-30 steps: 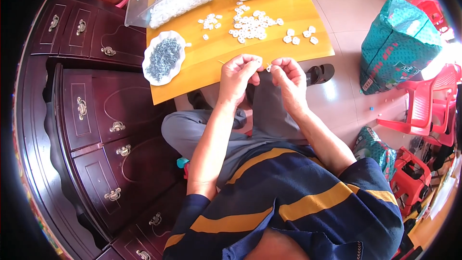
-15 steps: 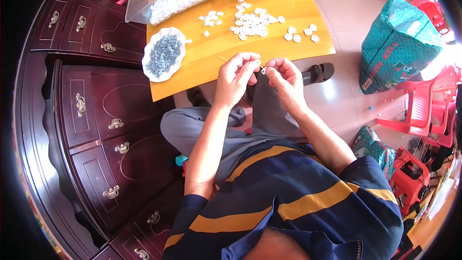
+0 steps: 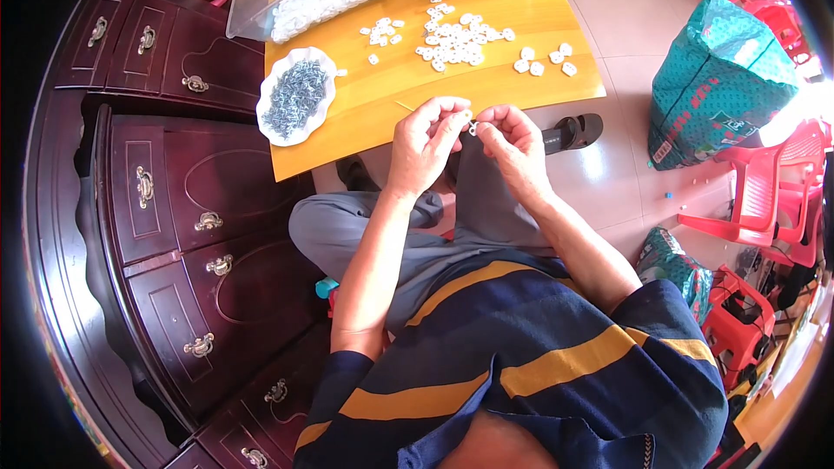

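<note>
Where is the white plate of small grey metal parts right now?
In the head view, the plate sits on the yellow table's left end, beside the dark wooden cabinet, left of both hands.

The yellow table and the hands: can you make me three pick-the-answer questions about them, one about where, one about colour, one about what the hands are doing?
1. Where is the white dish of small grey metal bits?
A. On the table's left end
B. On the floor
C. In the white basket

2. What colour is the big bag on the floor?
A. Yellow
B. Teal green
C. Black

3. What are the left hand and right hand doing?
A. Lying flat on the table
B. Pinching one small piece together
C. Gripping a drawer handle

Answers:
1. A, the dish sits near the left edge of the table.
2. B, the bag is teal green with some red on it.
3. B, both sets of fingertips meet on a tiny piece at the table's front edge.
</note>
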Motion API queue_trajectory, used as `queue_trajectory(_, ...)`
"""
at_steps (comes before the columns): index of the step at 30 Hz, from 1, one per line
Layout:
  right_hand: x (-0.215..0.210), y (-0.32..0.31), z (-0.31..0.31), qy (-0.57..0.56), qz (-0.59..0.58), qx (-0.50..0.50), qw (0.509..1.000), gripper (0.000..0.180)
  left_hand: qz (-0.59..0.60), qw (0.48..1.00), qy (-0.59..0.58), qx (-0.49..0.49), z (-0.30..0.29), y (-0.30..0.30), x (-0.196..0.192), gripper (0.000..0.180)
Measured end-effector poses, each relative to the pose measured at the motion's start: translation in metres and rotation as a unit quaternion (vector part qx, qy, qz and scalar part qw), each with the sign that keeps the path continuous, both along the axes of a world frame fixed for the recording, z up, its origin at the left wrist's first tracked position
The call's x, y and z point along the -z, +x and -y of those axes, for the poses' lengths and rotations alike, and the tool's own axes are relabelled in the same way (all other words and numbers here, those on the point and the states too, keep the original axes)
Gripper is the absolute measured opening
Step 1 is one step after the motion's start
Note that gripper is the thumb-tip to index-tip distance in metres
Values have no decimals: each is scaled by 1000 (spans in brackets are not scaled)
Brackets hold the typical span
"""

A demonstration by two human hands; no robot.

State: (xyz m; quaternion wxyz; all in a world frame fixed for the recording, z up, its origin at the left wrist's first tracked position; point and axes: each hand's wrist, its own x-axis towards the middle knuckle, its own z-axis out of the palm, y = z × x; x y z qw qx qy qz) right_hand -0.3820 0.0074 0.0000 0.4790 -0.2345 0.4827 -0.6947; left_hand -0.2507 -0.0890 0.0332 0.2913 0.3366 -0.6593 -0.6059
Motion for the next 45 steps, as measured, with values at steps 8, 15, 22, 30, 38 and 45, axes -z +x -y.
queue_trajectory(8, 0, 1, 0, 0, -2, 5, 1000, 10, -5, 996, -90, -3, 0, -1, 6, 16)
queue_trajectory(15, 2, 2, 1, 4, 3, 12, 1000, 10, 3, 988, -152, 5, 1, -1, 9, 12)
queue_trajectory(22, -2, 1, 1, 17, 18, 17, 1000, 14, 24, 985, -171, 20, -1, -1, 1, 9)
queue_trajectory(30, 5, -4, 1, 70, 53, -54, 995, 15, 19, 968, -246, 51, 3, 2, -1, 14)
queue_trajectory(38, 8, -7, 2, 82, 121, -68, 987, 11, 162, 949, -263, 58, -6, 0, -11, 43)
queue_trajectory(45, 10, -8, 1, 94, 157, -79, 980, 10, 149, 934, -317, 63, -2, 3, -2, 37)
